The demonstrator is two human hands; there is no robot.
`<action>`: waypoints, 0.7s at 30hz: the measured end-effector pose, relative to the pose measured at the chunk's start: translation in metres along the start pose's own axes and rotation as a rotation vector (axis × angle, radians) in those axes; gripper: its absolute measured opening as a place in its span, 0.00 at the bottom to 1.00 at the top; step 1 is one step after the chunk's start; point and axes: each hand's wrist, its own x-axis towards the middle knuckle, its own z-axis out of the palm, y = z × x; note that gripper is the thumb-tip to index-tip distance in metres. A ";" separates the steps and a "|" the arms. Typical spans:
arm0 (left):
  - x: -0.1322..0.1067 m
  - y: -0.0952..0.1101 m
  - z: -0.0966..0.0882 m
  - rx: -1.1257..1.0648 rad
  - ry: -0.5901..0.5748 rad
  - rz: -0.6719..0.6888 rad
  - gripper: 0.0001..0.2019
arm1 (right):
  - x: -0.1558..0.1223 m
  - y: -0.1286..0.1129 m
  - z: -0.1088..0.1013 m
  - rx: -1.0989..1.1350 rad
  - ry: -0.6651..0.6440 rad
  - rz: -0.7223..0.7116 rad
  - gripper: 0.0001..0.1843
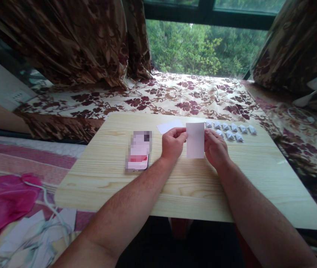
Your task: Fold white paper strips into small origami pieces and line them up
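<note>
Between both hands a white sheet of paper (195,140) is held up, flat and rectangular, above the wooden table. My left hand (173,141) pinches its left edge between thumb and fingers. On the opposite edge, my right hand (215,146) is closed on the paper, its fingers partly behind it. Just beyond the left hand lies more white paper (170,126) on the tabletop. Several small white folded paper pieces (234,127), pointed on top, stand in two rows beyond the right hand; the held sheet and hand hide part of these rows.
A phone (138,152) with a blurred screen lies left on the pale wooden table (102,163). Behind is a window ledge under floral cloth (172,98), with curtains (85,37). At lower left are a pink bag (4,204), a white cord (45,191) and loose papers (21,230).
</note>
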 end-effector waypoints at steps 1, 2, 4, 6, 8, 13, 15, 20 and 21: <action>0.000 0.000 0.000 0.003 0.001 0.000 0.08 | 0.001 0.001 0.000 0.019 0.014 0.002 0.14; 0.001 0.000 0.000 0.005 0.002 0.001 0.08 | 0.002 0.001 -0.001 0.038 0.026 0.006 0.15; 0.001 -0.001 0.000 0.005 0.000 0.006 0.08 | 0.003 0.001 -0.002 0.066 0.040 0.023 0.17; 0.001 -0.002 0.000 0.002 -0.001 0.009 0.09 | 0.002 -0.001 -0.002 0.079 0.039 0.035 0.18; 0.001 -0.002 -0.001 0.002 -0.001 0.005 0.09 | 0.001 -0.003 -0.003 0.070 0.031 0.032 0.15; 0.001 -0.002 -0.001 0.007 0.006 -0.008 0.10 | 0.000 -0.003 -0.003 0.021 0.017 0.011 0.11; 0.001 -0.002 -0.001 0.000 0.008 -0.005 0.10 | 0.000 -0.002 -0.004 0.017 0.012 0.007 0.11; 0.000 -0.001 -0.001 -0.020 0.011 -0.016 0.09 | 0.000 -0.003 -0.003 0.000 0.018 0.008 0.15; 0.000 -0.001 -0.001 -0.021 0.012 -0.017 0.09 | 0.000 -0.003 -0.003 -0.016 0.024 0.009 0.16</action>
